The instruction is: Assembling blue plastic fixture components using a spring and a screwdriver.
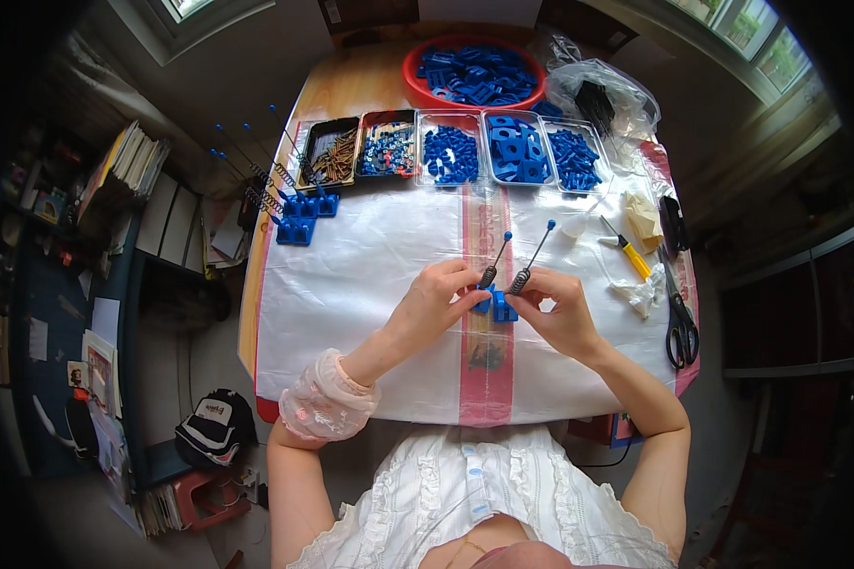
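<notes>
Over the middle of the table, both hands are close together on small blue plastic parts with springs. The fingers of my left hand [441, 296] pinch a blue piece [483, 302], above which rises a dark spring with a thin, blue-tipped rod [501, 251]. My right hand [562, 308] is closed at the base of a second spring with a blue-tipped rod [538, 251], beside a blue plastic block [505, 309]. Both rods tilt up to the right. Fingers hide how the springs meet the blue parts.
Along the back stand several trays, including a tray of screws [333, 159] and a tray of blue pieces [449, 155]. Behind them is a red basin [416, 85]. Spring-rod assemblies [299, 213] stand at left; scissors [679, 327] and a yellow-handled tool [634, 259] lie at right.
</notes>
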### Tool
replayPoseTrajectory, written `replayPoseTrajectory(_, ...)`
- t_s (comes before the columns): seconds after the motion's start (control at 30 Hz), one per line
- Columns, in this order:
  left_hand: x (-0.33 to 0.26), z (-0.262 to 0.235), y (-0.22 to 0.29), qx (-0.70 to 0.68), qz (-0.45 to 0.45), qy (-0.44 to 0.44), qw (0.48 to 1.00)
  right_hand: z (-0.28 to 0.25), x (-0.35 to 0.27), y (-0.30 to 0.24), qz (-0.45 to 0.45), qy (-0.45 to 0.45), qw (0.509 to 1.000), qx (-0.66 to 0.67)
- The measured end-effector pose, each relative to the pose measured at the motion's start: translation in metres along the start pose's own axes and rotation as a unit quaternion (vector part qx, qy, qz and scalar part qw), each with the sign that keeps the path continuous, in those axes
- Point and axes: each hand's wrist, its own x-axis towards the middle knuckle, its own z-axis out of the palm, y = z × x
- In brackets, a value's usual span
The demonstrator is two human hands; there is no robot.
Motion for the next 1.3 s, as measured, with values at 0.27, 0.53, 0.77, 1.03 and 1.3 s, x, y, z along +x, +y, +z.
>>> replayPoseTrajectory(0.27,0.000,0.000,0.003,0.013,0.008,0.000,1.000,0.003,0.005,0.000,0.022,0.027,0.999,-0.002)
replayPoseTrajectory(0.53,-0.001,0.005,-0.004,-0.016,-0.033,0.003,0.999,0.006,0.001,0.004,0.049,0.028,0.998,-0.013)
replayPoseTrajectory(0.77,-0.004,0.013,-0.011,0.059,0.000,0.024,0.998,0.005,0.004,0.000,0.037,0.012,0.999,-0.015)
replayPoseTrajectory(1.03,-0.003,0.018,-0.008,0.073,-0.052,0.006,0.996,0.001,0.008,0.007,0.068,-0.021,0.997,0.018)
replayPoseTrajectory(1.3,0.006,0.029,-0.010,0.102,-0.041,0.007,0.994,0.001,0.004,0.007,0.025,-0.002,1.000,-0.009)
